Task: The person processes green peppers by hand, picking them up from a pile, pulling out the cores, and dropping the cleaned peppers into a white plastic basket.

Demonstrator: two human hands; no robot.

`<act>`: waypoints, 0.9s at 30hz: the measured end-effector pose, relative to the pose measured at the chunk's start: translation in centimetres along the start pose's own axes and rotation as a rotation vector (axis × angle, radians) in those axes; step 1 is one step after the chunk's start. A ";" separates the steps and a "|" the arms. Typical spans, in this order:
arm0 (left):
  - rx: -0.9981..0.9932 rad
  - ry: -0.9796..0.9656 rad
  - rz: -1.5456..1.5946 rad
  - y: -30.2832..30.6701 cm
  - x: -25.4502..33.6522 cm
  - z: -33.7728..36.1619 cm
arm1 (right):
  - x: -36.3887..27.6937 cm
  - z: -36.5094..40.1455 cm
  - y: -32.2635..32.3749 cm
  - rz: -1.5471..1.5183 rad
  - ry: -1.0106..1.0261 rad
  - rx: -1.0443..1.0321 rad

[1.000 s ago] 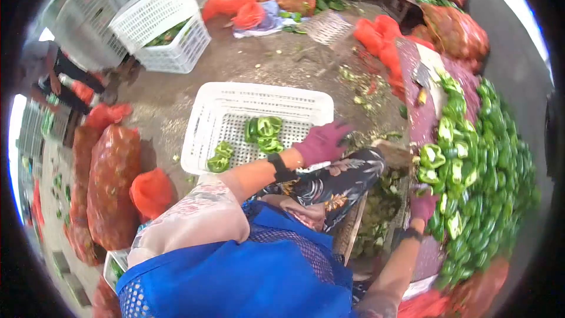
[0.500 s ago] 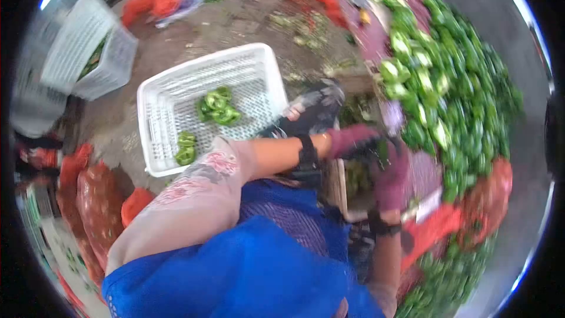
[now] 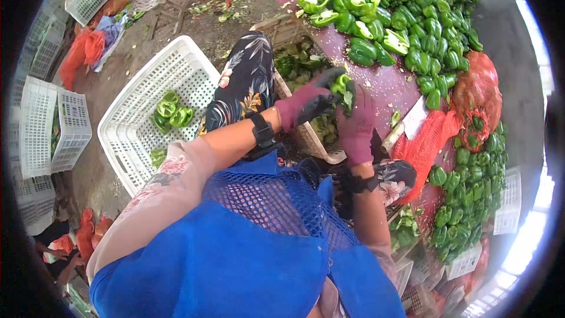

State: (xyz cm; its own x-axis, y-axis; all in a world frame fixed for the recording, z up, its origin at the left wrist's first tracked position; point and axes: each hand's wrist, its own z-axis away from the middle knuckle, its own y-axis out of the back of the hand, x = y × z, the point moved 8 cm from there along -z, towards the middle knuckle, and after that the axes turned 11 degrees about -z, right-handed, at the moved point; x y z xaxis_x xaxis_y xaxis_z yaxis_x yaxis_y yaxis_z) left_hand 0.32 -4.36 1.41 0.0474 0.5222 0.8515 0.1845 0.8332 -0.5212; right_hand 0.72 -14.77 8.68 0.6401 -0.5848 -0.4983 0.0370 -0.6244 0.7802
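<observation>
A green bell pepper (image 3: pixel 341 85) with part of its cut flesh showing is between my two gloved hands, above a crate of trimmings (image 3: pixel 318 149). My left hand (image 3: pixel 307 103), in a purple glove with dark fingers, curls towards it with its fingertips on the upper side. From the other side, my right hand (image 3: pixel 356 126) closes around the pepper, its palm partly hiding it. Several cut pepper halves (image 3: pixel 315 1) lie on the purple-red work surface (image 3: pixel 376 82) beyond my hands, next to a large heap of whole green peppers (image 3: pixel 424 20).
To the left, a white plastic basket (image 3: pixel 194 59) holds several opened peppers (image 3: pixel 170 112). More white crates (image 3: pixel 40 126) stand at the far left. A red mesh sack (image 3: pixel 426 144) lies right of my right hand, near another heap of peppers (image 3: pixel 471 185). Scraps (image 3: pixel 226 3) litter the floor.
My view has turned, so the basket appears further left and the pepper heap higher. The earlier blur has cleared. My hands appear higher in view, with the pepper between them now plainer.
</observation>
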 end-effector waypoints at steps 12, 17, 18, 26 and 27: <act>0.178 -0.049 -0.373 1.6 0.6 0.3 | 2.3 -0.3 -1.3 -0.133 -0.010 0.029; 0.293 -0.022 -0.450 4.3 -0.9 -0.3 | 6.4 -0.3 -1.7 -0.798 -0.313 0.141; 0.337 -0.051 -0.511 4.8 -0.3 -0.4 | 7.2 0.2 -1.5 -0.875 -0.392 0.169; -0.152 -0.572 -1.785 -3.4 3.5 1.7 | 9.5 2.0 -6.5 -0.400 -0.342 -0.235; -0.086 -0.582 -1.791 -3.0 4.2 1.6 | 6.8 0.4 -5.1 -0.337 -0.293 -0.233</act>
State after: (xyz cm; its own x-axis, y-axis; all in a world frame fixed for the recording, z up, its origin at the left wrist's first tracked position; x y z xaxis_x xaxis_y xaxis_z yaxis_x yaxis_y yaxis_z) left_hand -1.56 -4.36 6.46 -0.5219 -0.8336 0.1809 -0.3243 0.3900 0.8618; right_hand 4.58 -15.83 1.14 0.3217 -0.5120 -0.7965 0.3961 -0.6913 0.6043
